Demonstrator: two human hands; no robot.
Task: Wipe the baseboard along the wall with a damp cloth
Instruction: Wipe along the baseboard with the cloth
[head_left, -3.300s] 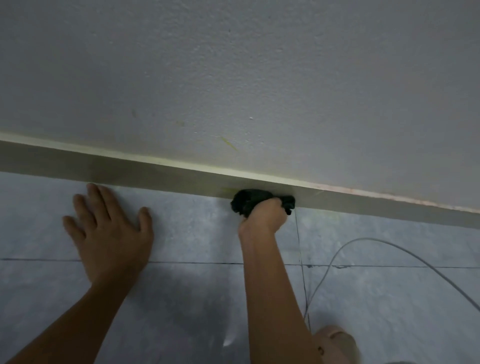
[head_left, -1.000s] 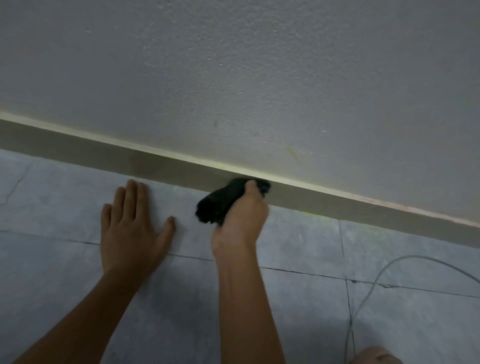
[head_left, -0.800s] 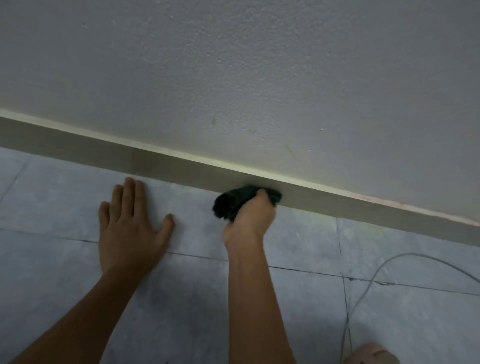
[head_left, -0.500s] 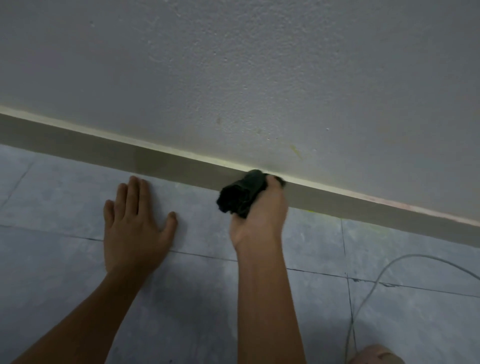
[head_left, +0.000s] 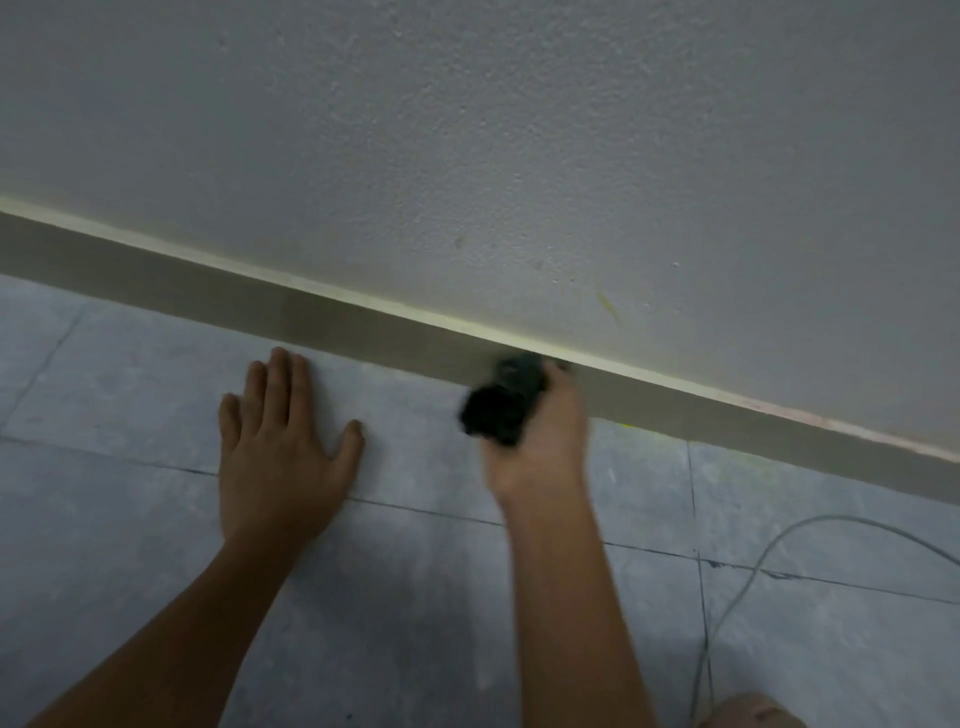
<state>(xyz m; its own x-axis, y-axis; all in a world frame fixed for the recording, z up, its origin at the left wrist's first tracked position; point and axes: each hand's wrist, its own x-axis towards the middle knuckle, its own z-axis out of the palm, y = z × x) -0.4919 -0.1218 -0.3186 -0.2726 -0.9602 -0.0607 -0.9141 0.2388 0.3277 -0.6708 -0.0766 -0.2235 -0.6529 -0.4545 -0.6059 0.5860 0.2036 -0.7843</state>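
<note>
A grey-brown baseboard (head_left: 218, 291) with a pale top edge runs along the foot of the textured wall, sloping down to the right. My right hand (head_left: 545, 447) grips a bunched dark cloth (head_left: 501, 402) and holds it against the baseboard near the middle of the view; hand and cloth are motion-blurred. My left hand (head_left: 283, 447) lies flat on the floor tile, fingers spread, just short of the baseboard and left of the cloth.
Grey floor tiles (head_left: 130, 545) with dark grout lines fill the lower view. A thin grey cable (head_left: 769, 551) curves across the floor at the right. Part of a foot or knee (head_left: 753, 712) shows at the bottom right corner. The wall (head_left: 467, 130) bears small marks.
My right hand has slid the cloth to and fro over a short stretch of baseboard and now sits slightly right of half a second ago. My left hand stays planted on the tile.
</note>
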